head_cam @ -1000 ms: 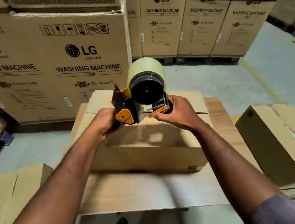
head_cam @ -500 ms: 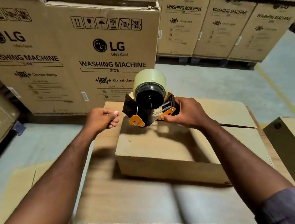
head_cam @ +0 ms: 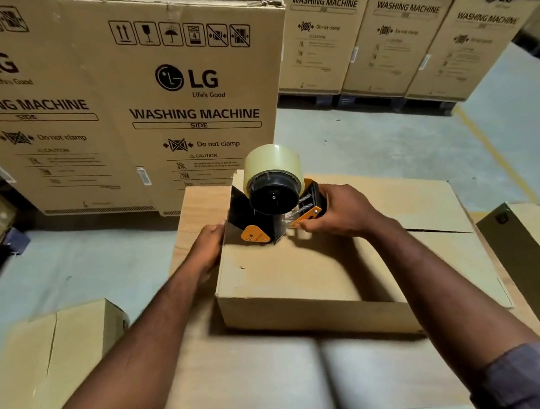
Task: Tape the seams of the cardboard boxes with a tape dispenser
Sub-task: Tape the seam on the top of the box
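Cardboard fills the room from where I stand. A person leans over a low brown box (head_cam: 290, 279) that sits on a wider flat carton (head_cam: 248, 381). It is set toward that carton's far edge, and a broad bare strip is left along the near edge.

The right hand (head_cam: 340, 213) holds a tape dispenser (head_cam: 273, 217), black with orange plates, and its fingers (head_cam: 311, 225) are clamped round the handle. The dispenser stands with its lower end down on the top of the box, close to the box's far left corner. Its roll of tape (head_cam: 272, 160), pale and clear, rides uppermost. Two small springs show between the roll and the hand.

The left hand (head_cam: 206, 248) is pressed against the left upper edge of the box, just beside the dispenser's black front flap. Its fingers are turned away from me, so I cannot tell whether they curl over the edge or lie flat. A dark seam (head_cam: 440, 230) runs across the top of the box to the right of the right wrist.

Behind, on the grey floor (head_cam: 389, 143), stand tall washing machine cartons (head_cam: 195, 88) printed with LG marks, with more in a row beyond the far right corner. A second box (head_cam: 538, 268) lies off the right edge of the flat carton and a third box (head_cam: 60, 356) off the left edge.
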### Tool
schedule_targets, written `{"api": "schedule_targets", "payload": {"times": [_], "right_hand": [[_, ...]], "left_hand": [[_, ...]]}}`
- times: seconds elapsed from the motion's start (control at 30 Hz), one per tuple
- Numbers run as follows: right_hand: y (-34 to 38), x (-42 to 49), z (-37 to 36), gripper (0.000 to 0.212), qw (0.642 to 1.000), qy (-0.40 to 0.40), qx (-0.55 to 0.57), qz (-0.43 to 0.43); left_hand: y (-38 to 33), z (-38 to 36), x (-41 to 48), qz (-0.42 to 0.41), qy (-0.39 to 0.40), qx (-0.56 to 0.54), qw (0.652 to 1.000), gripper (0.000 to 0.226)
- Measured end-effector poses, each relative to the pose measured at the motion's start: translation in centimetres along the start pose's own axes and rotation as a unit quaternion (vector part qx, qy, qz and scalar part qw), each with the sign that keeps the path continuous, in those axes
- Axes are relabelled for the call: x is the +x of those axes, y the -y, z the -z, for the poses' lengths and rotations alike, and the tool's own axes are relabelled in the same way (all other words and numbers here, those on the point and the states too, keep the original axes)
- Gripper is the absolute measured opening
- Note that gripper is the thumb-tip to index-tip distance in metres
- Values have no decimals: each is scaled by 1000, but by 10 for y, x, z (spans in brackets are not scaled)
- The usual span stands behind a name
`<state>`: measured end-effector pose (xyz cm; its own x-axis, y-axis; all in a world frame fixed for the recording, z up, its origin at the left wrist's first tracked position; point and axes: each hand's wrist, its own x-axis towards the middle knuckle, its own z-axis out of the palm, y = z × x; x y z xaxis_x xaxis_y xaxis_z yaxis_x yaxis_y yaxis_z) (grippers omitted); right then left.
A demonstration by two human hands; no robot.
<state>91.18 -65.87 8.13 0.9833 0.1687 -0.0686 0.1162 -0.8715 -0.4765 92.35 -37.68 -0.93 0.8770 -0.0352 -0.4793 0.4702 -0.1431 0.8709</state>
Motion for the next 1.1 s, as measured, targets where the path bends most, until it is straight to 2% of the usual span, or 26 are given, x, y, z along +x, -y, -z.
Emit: {"api": "schedule_targets", "payload": {"times": [0.1,0.17,0.23,0.27,0.33,0.43,0.6,0.8,0.9,1.0,1.1], "right_hand": [[3,5,8,29,999,42,18,-20],[6,10,9,25,997,68,8,-25],[6,14,9,26,997,75,1,-30],[6,15,8,29,997,74,3,-32],[5,13,6,35,997,71,6,-38],[7,9,5,34,997,64,9,-41],[10,2,11,43,997,72,12,-27],[-35,-17,41,48,996,77,-18,-37],[-54,-25,48,44,996,80,-15,-39],[-58,-25,44,37,997,71,-19,-37],[-58,-26,41,37,998,57,-18,-34]], "left_hand": [[19,1,8,19,5,34,999,30],[19,5,14,9,-57,40,998,24],[-2,6,11,-32,-141,3,990,20],[-14,4,7,-58,-156,-21,986,19],[-26,-3,2,-88,-132,-41,986,17],[-22,-11,0,-105,-102,-11,989,12],[-19,-12,-1,-147,-130,15,980,20],[-25,-22,-12,-185,-187,100,960,12],[-30,-27,-13,-209,-222,182,935,17],[-28,-46,-27,-265,-227,352,869,38],[-12,-74,-43,-300,-70,476,824,39]]}}
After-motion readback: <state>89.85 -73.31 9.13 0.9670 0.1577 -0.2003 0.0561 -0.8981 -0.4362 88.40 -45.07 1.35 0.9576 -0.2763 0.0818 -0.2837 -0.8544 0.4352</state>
